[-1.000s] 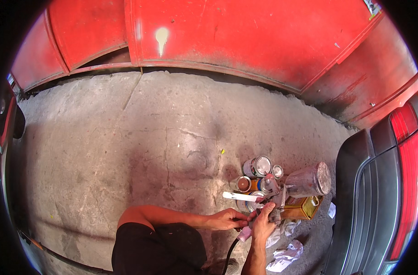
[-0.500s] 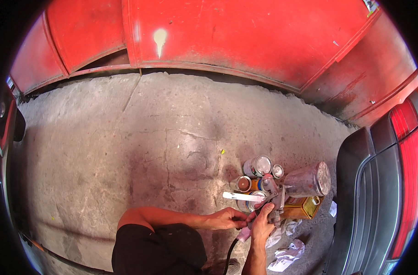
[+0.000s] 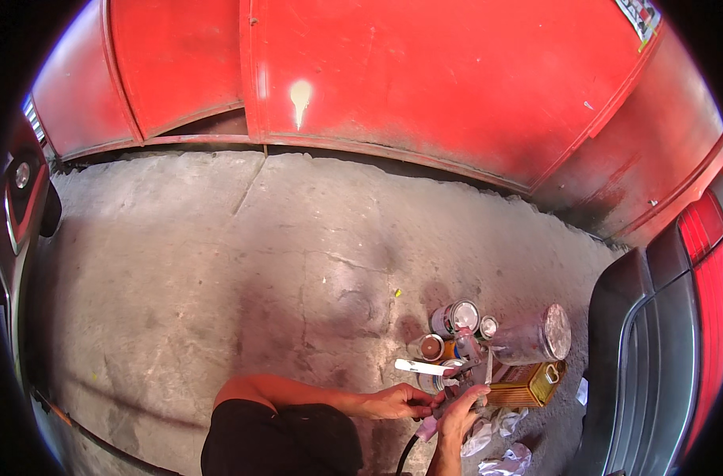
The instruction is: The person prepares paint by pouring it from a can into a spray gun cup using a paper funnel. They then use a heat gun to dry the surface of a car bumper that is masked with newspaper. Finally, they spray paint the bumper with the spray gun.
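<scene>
Clamping the spray gun [image 3: 468, 366], the right hand [image 3: 459, 412] holds its cup [image 3: 524, 341] pointing rightward; the left hand [image 3: 403, 401] adjoins, grip state indeterminate.

Car paint workshop, by the look: stained concrete floor [image 3: 163, 301], spray gun [image 3: 506, 339] and cans [image 3: 455, 318] near right, vehicles left [image 3: 30, 186] and right [image 3: 651, 357], smudged red metal panels [image 3: 433, 87] far.

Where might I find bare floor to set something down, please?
Bare concrete stretches left of the cans, between the red panels and left forearm. It is crowded around the right hand: spray gun, cans, gold tin, crumpled white scraps.
</scene>
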A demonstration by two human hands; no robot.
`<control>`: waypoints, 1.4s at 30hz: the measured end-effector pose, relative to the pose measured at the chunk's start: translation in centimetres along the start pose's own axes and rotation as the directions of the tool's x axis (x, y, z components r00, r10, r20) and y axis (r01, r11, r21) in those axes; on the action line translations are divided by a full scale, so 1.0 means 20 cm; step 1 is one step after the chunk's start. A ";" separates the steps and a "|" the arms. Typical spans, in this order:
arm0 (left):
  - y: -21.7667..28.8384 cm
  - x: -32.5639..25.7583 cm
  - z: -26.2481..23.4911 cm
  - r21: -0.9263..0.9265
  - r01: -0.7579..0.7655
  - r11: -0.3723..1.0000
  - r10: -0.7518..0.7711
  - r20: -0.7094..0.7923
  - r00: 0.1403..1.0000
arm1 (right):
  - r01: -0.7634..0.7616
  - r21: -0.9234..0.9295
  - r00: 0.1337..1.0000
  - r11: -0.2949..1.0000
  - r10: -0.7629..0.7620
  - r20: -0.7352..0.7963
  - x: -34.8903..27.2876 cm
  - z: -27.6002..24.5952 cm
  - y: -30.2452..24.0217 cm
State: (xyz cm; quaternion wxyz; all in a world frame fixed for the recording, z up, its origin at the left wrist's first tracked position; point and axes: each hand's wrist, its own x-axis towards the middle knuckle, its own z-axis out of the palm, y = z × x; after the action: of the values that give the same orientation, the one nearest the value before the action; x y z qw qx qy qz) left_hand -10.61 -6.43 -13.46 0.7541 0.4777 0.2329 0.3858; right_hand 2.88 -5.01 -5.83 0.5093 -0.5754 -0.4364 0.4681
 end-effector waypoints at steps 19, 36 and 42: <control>-0.04 -0.01 -0.01 -0.109 0.011 0.994 -0.011 -0.002 1.000 | -0.043 -0.011 0.999 0.999 0.043 0.010 -0.03 0.07 -0.10; 0.02 -0.01 0.01 -0.011 0.175 0.984 -0.172 0.140 0.975 | 0.173 -0.023 0.922 0.985 -0.170 -0.347 0.16 -0.15 -0.62; 0.04 0.00 0.03 0.015 0.211 0.977 -0.211 0.145 0.967 | 0.224 0.076 0.884 0.971 -0.170 -0.435 0.17 -0.33 -0.77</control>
State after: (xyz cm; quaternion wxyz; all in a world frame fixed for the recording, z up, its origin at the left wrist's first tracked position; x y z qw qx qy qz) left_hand -10.57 -6.58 -12.42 0.8060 0.4769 0.2266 0.2676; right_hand 9.57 -1.38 9.45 0.6719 -0.5831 -0.3413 0.3034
